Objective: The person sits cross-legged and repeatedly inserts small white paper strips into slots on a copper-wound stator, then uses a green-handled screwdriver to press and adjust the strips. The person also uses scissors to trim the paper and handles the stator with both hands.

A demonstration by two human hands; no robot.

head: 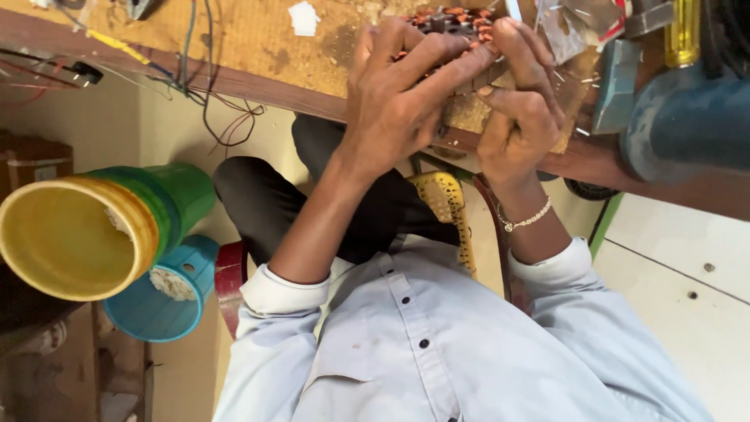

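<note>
Copper-wound coil | both hands' fingers clasp it | bench edge | buckets aside

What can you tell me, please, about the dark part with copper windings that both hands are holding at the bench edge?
The dark wound part lies at the near edge of the wooden workbench, mostly hidden by fingers. What shows is a dark body ringed with small orange-copper coil ends, like wire windings in slots. The left hand covers it from the left with fingers spread across it; the right hand grips its right side, thumb pressed underneath. Its full shape and underside cannot be seen.
</note>
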